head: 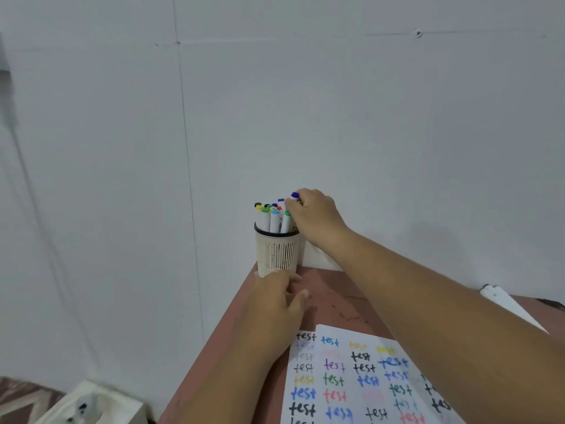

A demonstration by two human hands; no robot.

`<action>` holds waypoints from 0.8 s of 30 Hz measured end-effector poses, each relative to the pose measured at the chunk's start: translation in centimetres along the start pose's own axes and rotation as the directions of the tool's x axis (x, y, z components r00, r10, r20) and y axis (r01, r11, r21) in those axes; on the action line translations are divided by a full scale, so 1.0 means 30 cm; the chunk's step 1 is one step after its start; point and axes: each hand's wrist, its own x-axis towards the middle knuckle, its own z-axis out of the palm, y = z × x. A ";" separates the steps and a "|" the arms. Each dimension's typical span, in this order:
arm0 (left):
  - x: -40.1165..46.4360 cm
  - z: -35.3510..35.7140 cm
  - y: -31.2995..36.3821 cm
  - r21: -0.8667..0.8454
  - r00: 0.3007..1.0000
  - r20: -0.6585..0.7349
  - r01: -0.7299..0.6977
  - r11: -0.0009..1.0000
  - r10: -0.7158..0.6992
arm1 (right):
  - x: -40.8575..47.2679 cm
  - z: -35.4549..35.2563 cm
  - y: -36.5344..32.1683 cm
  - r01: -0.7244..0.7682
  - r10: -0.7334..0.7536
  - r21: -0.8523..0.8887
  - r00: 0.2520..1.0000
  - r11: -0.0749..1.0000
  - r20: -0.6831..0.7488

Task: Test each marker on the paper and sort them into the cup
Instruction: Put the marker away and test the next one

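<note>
At the table's far corner, the right hand (315,217) is pinching a blue-capped marker (294,196) over the cup (277,250).
Standing upright, cap up, the white-barrelled marker is hanging directly above the crowded cup; the left hand (275,304), fingers relaxed, is touching the cup's base, nearer than the paper (351,377).

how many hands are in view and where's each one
2. The right hand pinches a blue-capped marker above the cup. The left hand rests on the table, fingers at the cup's base.
</note>
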 end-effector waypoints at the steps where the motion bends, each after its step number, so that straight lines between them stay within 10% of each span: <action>1: -0.001 -0.001 -0.002 0.001 1.000 0.006 -0.001 1.000 0.001 | -0.003 0.001 -0.002 -0.006 0.009 -0.071 0.999 0.997 0.035; 14: -0.059 -0.030 0.053 -0.079 0.985 0.080 -0.146 0.986 0.152 | -0.272 -0.224 0.100 -0.056 0.064 0.199 0.997 0.978 -0.034; 24: -0.108 0.036 0.282 -0.068 0.931 0.170 -0.316 0.946 0.323 | -0.698 -0.524 0.417 -0.297 0.299 0.032 0.953 0.954 -0.049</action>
